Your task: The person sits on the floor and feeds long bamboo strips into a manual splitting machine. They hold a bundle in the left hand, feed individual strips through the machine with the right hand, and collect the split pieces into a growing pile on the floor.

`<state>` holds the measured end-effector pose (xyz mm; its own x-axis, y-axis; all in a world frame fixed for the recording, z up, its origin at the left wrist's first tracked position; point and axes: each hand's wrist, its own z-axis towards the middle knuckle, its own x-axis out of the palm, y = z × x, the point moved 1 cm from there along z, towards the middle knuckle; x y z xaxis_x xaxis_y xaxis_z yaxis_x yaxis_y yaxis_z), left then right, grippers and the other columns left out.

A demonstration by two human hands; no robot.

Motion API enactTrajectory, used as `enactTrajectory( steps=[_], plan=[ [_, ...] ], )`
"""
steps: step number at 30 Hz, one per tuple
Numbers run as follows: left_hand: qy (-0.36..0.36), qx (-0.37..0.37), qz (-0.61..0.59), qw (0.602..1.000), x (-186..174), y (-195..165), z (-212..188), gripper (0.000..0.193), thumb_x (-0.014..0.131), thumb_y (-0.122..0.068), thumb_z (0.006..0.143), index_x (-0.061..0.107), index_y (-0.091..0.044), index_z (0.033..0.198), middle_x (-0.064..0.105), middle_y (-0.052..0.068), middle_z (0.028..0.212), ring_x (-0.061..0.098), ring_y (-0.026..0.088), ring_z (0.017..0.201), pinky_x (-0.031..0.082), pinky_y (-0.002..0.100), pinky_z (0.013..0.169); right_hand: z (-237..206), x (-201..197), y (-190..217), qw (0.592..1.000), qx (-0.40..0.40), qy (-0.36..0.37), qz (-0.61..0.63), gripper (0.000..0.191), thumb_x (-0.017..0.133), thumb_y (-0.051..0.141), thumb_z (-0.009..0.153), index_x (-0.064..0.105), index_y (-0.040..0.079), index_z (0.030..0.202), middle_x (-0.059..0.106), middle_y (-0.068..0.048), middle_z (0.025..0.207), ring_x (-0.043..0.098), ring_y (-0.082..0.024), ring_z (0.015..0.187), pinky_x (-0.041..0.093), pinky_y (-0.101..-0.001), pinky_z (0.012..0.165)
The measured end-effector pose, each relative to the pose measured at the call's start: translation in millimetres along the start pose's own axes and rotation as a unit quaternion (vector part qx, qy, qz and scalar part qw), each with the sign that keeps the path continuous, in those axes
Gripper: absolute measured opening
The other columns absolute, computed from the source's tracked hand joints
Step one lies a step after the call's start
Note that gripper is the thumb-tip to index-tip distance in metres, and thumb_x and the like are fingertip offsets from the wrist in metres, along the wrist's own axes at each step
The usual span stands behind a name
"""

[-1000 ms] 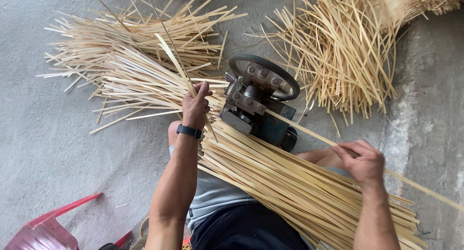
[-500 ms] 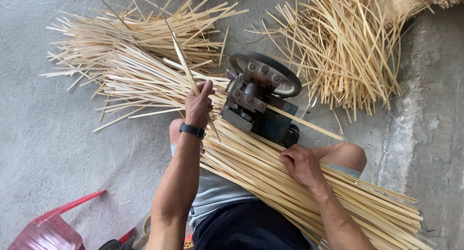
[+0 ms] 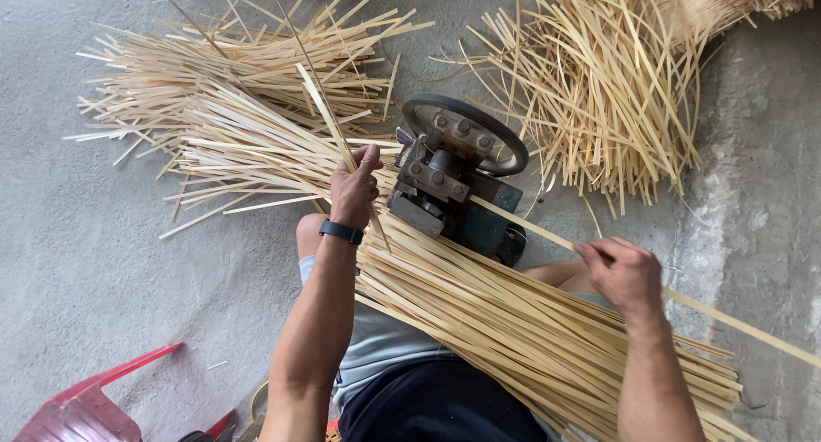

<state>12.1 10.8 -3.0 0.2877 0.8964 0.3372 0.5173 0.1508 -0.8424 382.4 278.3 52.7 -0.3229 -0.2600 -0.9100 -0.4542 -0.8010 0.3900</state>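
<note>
My left hand (image 3: pixel 354 185), with a black wristband, grips a thin bamboo strip (image 3: pixel 323 117) that sticks up and away from the left side of a small metal machine (image 3: pixel 451 184) with a dark round wheel. My right hand (image 3: pixel 624 271) pinches a long bamboo strip (image 3: pixel 727 318) that runs from the machine's right side out toward the lower right. A thick bundle of bamboo strips (image 3: pixel 513 322) lies across my lap between both arms.
A pile of flat strips (image 3: pixel 231 109) is spread on the concrete floor at upper left. A looser heap of thinner strips (image 3: pixel 599 91) lies at upper right. A red plastic stool (image 3: pixel 85 408) stands at lower left.
My right hand went to the bundle near the machine, then moved back right, now pinching a strip that leads into the machine. My left hand stayed by the machine, holding its strip.
</note>
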Motion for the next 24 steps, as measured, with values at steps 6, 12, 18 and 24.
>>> enactTrajectory(
  steps=[6, 12, 18, 24],
  plan=[
    [0.002, -0.002, 0.003, 1.000, 4.9, -0.2, -2.7, 0.037, 0.076, -0.036, 0.091, 0.068, -0.006, 0.111, 0.065, 0.000, 0.086, 0.042, 0.001, 0.052, 0.035, 0.019, 0.043, 30.7, 53.9, 63.1, 0.992, -0.118, -0.047, 0.015, 0.024, 0.076, 0.028, 0.094, 0.078, 0.007, 0.104, 0.076, -0.010, 0.099, 0.071, -0.021, 0.084, 0.059, -0.0389, 0.073],
    [-0.002, 0.001, 0.006, 1.000, -1.1, -2.8, -1.6, 0.037, 0.077, -0.036, 0.091, 0.068, -0.006, 0.110, 0.064, -0.001, 0.085, 0.042, 0.002, 0.054, 0.035, 0.019, 0.044, 11.4, 57.8, 107.4, 0.993, -0.106, 0.021, 0.042, 0.020, 0.078, 0.019, 0.085, 0.078, 0.003, 0.098, 0.075, -0.014, 0.095, 0.069, -0.030, 0.086, 0.055, -0.0466, 0.078],
    [-0.008, -0.002, 0.006, 1.000, -1.3, 1.4, -3.5, 0.037, 0.077, -0.036, 0.090, 0.068, -0.006, 0.111, 0.064, -0.001, 0.086, 0.043, 0.002, 0.054, 0.037, 0.019, 0.044, -6.3, 59.8, 88.4, 0.982, 0.036, 0.148, 0.109, 0.012, 0.076, 0.017, 0.087, 0.078, 0.006, 0.089, 0.075, -0.011, 0.090, 0.072, -0.026, 0.083, 0.058, -0.0404, 0.074],
    [0.000, 0.006, 0.003, 1.000, -2.8, 2.1, -1.2, 0.038, 0.077, -0.036, 0.091, 0.068, -0.006, 0.112, 0.064, 0.000, 0.086, 0.044, 0.002, 0.054, 0.037, 0.019, 0.044, -24.4, 41.9, 56.2, 0.963, 0.092, 0.219, 0.130, 0.016, 0.070, 0.022, 0.092, 0.077, 0.009, 0.096, 0.077, -0.006, 0.094, 0.075, -0.018, 0.077, 0.064, -0.0313, 0.072]
  ],
)
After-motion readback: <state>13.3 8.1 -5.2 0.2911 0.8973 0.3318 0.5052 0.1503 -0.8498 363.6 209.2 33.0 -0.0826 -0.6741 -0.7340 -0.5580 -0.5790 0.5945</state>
